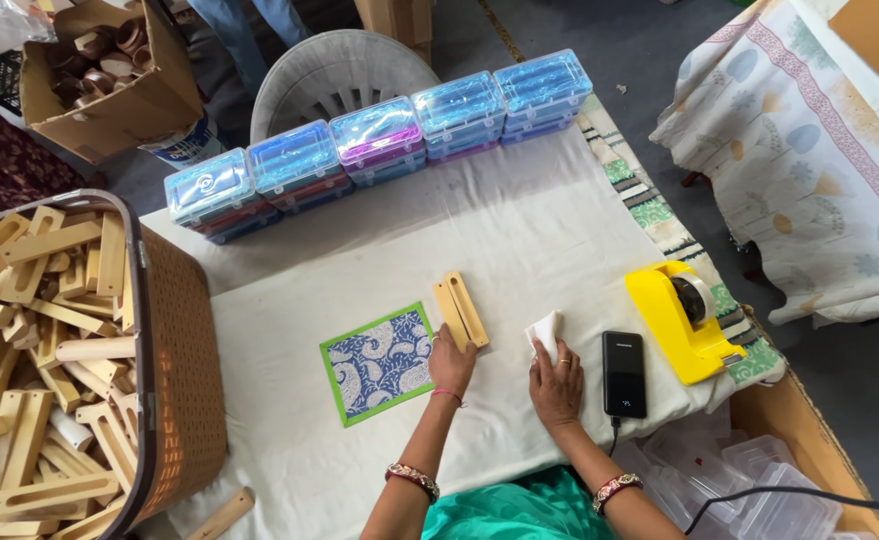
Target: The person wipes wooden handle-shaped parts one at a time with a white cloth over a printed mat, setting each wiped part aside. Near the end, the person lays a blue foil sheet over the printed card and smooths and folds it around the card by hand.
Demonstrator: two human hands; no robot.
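My left hand (451,366) rests on the white cloth-covered table (520,230), its fingers touching the near end of two flat wooden slotted pieces (462,311) that lie side by side. Just left of it lies a patterned blue-and-white card with a green border (379,363). My right hand (556,384) presses down on a small folded white cloth (545,330) held under its fingertips. A black phone-like device (624,374) with a cable lies right of that hand.
A yellow tape dispenser (682,320) sits at the right table edge. Stacked clear blue-lidded plastic boxes (380,145) line the far edge. A brown basket (175,370) full of wooden pieces stands at left; a cardboard box (110,75) and a chair lie beyond.
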